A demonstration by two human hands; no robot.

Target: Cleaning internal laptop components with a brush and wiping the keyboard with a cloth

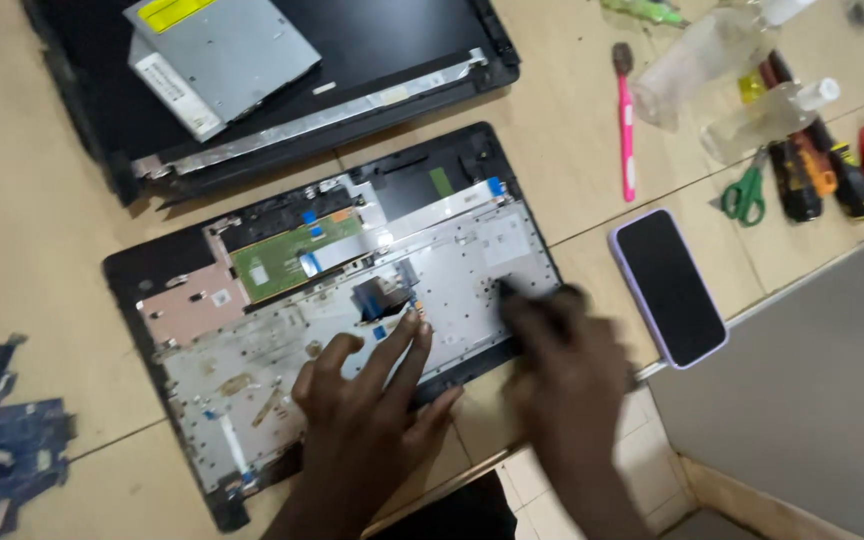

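Opened laptop base [332, 300] lying on the surface, long axis running near-left to far-right: left hand [372, 400] rests spread and released on its near edge, right hand [552, 350] (blurred; grip cannot be told) at its right end.

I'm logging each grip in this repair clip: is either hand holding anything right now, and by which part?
Left hand holds nothing; its fingers rest flat on the laptop palmrest assembly. Right hand is motion-blurred over that assembly's right edge; whether it holds anything cannot be told.
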